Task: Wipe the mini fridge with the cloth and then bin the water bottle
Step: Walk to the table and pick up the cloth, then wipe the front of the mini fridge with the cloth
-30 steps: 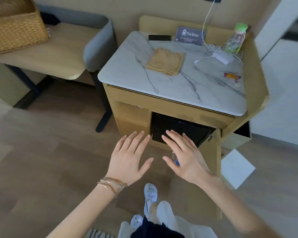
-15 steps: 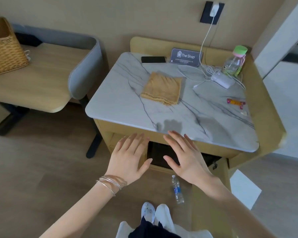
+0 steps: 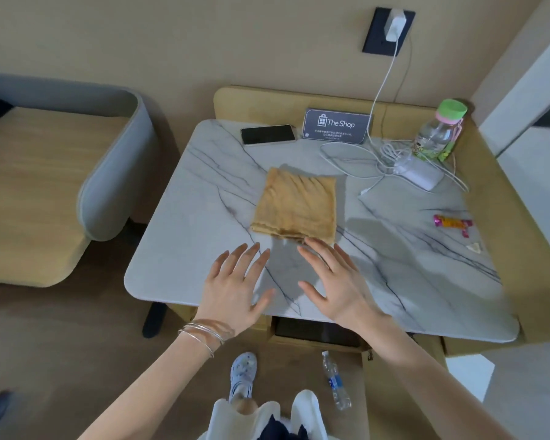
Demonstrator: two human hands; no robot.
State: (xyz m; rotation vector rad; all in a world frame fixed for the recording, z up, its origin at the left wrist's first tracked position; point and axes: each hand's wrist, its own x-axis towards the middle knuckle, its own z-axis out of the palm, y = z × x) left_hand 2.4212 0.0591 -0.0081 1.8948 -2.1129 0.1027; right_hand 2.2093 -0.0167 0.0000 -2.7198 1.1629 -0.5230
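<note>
The cloth point(image 3: 294, 206) lies mid-table point(image 3: 185, 236). Behind it, along the back edge, a phone point(image 3: 268, 134) lies left of a sign point(image 3: 336, 126); a bottle point(image 3: 438, 134) stands in the far right corner, a charger point(image 3: 418, 173) just before it. A wrapper point(image 3: 452, 222) lies right of the cloth. Both hands point(image 3: 235, 290) point(image 3: 337, 287) hover over the near edge. The fridge point(image 3: 315, 333) sits under the table; a water bottle point(image 3: 335, 381) lies on the floor point(image 3: 61, 344) before it.

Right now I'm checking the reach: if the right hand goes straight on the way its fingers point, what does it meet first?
The right hand likely meets the folded cloth's near edge first; height above it is unclear.
</note>
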